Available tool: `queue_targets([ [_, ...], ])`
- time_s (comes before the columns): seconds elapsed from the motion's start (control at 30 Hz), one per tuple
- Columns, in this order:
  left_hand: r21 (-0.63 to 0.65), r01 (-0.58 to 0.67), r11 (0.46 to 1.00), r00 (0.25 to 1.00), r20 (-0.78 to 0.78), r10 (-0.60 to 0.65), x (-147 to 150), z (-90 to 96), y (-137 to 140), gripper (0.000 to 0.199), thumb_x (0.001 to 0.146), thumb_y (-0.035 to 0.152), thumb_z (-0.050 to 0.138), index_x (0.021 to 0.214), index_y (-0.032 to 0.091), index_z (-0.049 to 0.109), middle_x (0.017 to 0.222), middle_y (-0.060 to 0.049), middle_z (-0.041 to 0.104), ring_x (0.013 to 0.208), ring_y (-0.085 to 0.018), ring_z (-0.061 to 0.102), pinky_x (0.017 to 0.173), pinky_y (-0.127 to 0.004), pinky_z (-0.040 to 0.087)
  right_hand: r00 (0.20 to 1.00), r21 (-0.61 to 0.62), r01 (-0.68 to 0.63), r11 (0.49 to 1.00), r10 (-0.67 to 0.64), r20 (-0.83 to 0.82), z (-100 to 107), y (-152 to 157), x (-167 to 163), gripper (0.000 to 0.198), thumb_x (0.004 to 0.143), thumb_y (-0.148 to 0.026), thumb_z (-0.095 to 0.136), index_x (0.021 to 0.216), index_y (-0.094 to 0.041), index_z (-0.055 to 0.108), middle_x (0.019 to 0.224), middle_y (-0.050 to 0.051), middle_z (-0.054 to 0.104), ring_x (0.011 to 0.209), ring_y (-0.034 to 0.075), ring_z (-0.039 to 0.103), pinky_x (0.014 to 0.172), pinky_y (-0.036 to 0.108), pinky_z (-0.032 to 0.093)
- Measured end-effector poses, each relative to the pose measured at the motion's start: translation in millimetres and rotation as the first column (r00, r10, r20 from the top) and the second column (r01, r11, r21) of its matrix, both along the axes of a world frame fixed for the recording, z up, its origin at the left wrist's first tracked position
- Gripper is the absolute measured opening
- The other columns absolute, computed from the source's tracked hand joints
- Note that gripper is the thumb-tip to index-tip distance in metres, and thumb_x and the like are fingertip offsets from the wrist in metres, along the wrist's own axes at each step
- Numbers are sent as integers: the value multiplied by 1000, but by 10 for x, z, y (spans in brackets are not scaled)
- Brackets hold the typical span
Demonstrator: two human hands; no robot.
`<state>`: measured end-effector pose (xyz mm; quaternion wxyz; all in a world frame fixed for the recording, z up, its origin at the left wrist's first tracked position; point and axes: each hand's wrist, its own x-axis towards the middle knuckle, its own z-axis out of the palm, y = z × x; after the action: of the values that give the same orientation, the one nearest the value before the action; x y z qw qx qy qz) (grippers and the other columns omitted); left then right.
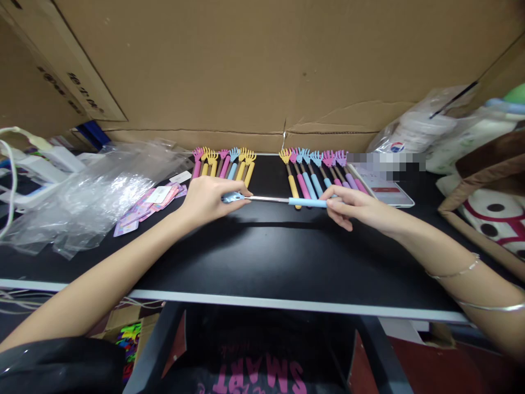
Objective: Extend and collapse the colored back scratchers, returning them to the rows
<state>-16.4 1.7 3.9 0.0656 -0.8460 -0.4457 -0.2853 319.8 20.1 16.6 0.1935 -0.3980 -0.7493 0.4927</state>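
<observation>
A light blue back scratcher (268, 199) with a bare metal shaft is held level above the black table, one end in each hand. My left hand (209, 197) is closed on its claw end, fingers and thumb pinching the blue claw. My right hand (348, 206) pinches the far end of the blue handle between thumb and fingers. Behind the hands lie two rows of similar scratchers, claws pointing away: a left group (225, 164) in pink, yellow and blue, and a right group (318, 172) in yellow, pink, blue and purple.
Clear plastic bags (86, 191) and a pile of printed cards (150, 202) lie on the left. A cardboard wall (246, 65) stands behind. At right are a white tablet-like device (389, 189), bagged white containers (422, 131) and a patterned bag (496, 213).
</observation>
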Motion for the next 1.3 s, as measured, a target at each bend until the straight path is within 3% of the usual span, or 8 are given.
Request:
queue_targets([
  [0.23,260,134,956,988,-106,-110,-12,-20,3,18,91,34,61,82,24,73,75,3,76,65,-12,69,50,-22,32,997,-177,-55,983,44,-66,-31,-1,27,35,92,-52,56,85,-19,44,55,-8,51,35,5,45,39,24,24],
  [0.53,625,252,739,960,-260,-108,22,55,-20,24,90,30,66,67,23,67,46,6,51,43,-9,40,45,-26,23,979,-305,-202,931,183,-89,32,-74,26,30,98,-46,48,95,-17,50,50,-9,46,31,5,40,35,23,21],
  [0.7,561,238,793,960,-259,-105,26,50,-19,26,92,31,62,68,22,66,50,4,54,48,-9,46,47,-26,24,978,-253,-206,945,203,-41,-50,-68,-7,36,98,-50,46,103,-14,54,54,-8,47,36,5,43,39,23,29],
  [0.83,351,135,927,976,-206,-64,27,30,-34,24,94,36,58,79,24,71,65,2,69,60,-11,61,50,-25,29,992,-92,-123,988,125,11,-90,-52,-50,42,96,-55,44,94,-15,54,59,-6,49,41,6,45,43,23,32],
  [0.97,211,71,975,995,-88,-54,49,7,-60,22,92,39,58,84,26,73,77,3,76,69,-13,69,53,-24,34,999,163,-15,987,7,52,-23,-77,-74,40,96,-56,42,97,-18,55,59,-6,47,43,8,45,48,25,36],
  [1.03,199,69,978,996,-67,-57,65,0,-66,23,92,40,57,84,26,74,77,3,76,69,-13,70,53,-24,35,990,353,28,935,-74,118,15,-108,-80,36,97,-51,42,101,-19,57,61,-4,49,48,10,47,51,26,36],
  [1.13,203,57,977,997,-60,-46,80,-1,-66,22,91,39,59,83,26,74,78,3,77,70,-13,71,52,-24,36,941,632,7,775,-219,259,38,-156,-89,27,96,-43,43,98,-22,60,67,0,57,57,13,50,56,27,34],
  [1.3,260,36,965,998,-52,-23,73,8,-56,22,91,40,60,83,26,74,80,4,78,71,-12,72,54,-23,39,873,767,-67,638,-335,355,32,-175,-94,25,93,-44,48,100,-25,62,70,1,61,54,14,46,53,27,27],
])
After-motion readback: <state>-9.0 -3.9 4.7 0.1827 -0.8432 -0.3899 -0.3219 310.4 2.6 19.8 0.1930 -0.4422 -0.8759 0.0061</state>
